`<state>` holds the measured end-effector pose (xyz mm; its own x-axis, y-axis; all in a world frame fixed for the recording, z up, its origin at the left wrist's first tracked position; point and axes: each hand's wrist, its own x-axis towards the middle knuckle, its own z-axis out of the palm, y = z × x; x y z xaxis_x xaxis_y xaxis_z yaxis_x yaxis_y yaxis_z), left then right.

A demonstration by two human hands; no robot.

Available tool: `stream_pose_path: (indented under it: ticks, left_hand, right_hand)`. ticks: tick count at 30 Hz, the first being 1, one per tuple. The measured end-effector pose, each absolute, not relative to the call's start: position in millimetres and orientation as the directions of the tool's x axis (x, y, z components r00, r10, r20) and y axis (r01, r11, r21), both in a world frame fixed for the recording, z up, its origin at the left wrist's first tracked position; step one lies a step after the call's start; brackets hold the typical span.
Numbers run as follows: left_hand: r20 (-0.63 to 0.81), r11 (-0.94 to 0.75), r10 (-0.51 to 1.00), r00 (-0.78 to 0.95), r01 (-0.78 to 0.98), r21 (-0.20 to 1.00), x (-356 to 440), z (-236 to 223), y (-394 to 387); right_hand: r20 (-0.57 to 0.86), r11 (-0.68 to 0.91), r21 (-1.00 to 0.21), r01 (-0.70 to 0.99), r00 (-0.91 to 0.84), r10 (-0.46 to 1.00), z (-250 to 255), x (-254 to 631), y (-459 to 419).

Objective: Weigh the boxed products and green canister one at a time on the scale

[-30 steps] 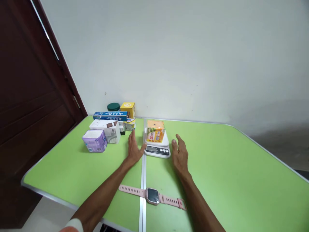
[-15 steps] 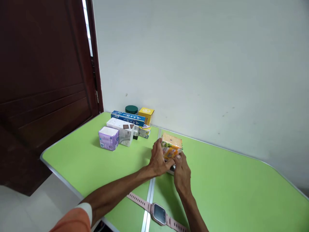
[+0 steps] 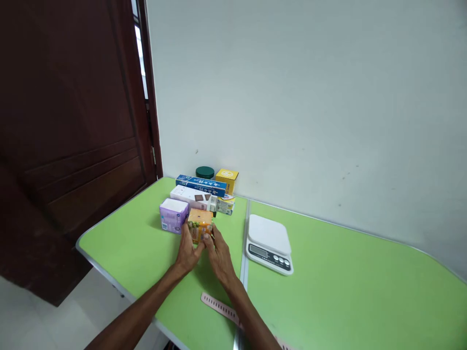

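Observation:
Both my hands hold a small orange pack (image 3: pixel 200 224) low over the green table (image 3: pixel 328 291), just right of a purple tissue pack (image 3: pixel 173 215). My left hand (image 3: pixel 188 252) grips its left side and my right hand (image 3: pixel 219 253) grips its right side, fingers closed on it. A white kitchen scale (image 3: pixel 268 237) stands bare to the right of my hands. A pink watch strap (image 3: pixel 221 307) lies near the front edge, partly hidden by my right forearm.
Behind the orange pack sit a white box (image 3: pixel 193 197), a long blue box (image 3: pixel 200 184), a yellow box (image 3: pixel 226 179), a small box (image 3: pixel 225 204) and a green-lidded jar (image 3: pixel 205 172) by the wall. A dark wooden door (image 3: pixel 73 136) stands left.
My hands closed on the orange pack on the scale, lifted it off and carried it left, down beside the purple pack. The scale's platform now shows bare. My view turned left.

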<state>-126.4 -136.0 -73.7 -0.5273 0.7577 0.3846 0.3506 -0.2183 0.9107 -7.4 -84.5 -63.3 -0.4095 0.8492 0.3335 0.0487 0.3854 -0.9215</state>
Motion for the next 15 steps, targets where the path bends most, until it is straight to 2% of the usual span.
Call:
stream_pose_path:
  ticks: [7,12,15]
  left_hand:
    - [0.363,-0.217,0.803,-0.472,0.336,0.916,-150,-75,-116]
    - [0.309,-0.143,0.811,-0.497,0.344,0.928,-152,-72,-136]
    - [0.305,-0.127,0.793,-0.528,0.345,0.930,-158,-62,-165]
  right_hand:
    - [0.314,0.388,-0.913,0.128,-0.386,0.867,-73,-27,-83]
    - [0.243,0.314,-0.935,0.165,-0.346,0.906,-75,-19,-93]
    - [0.330,0.373,-0.919,0.124,-0.271,0.904,-64,-9,-113]
